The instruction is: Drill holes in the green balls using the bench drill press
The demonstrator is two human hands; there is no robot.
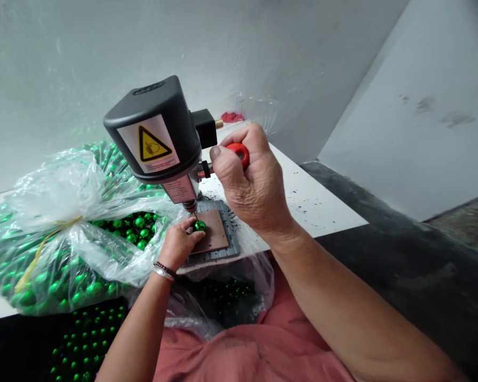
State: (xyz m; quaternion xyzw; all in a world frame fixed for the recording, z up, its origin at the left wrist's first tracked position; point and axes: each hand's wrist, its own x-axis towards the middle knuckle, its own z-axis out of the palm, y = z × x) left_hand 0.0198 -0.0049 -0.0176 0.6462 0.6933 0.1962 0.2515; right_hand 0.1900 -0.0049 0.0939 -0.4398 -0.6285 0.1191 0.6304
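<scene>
Pinching green ball (199, 226) w/ L hand (179, 243), clenching red knob (236, 147) w/ R hand (258, 183); poss. drill bit (196, 216) injury via ball slip

Yellow hand-warning triangle (155, 144) on black machine head (151, 106)

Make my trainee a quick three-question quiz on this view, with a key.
1. True or false: the left hand holds a shiny green ball below the upright machine with a black housing.
2. Which hand grips the round red knob?
3. Fill in: the clear plastic bag beside the machine is tied with something ____ in colour.

Key: 1. True. 2. The right hand. 3. Yellow.
</scene>
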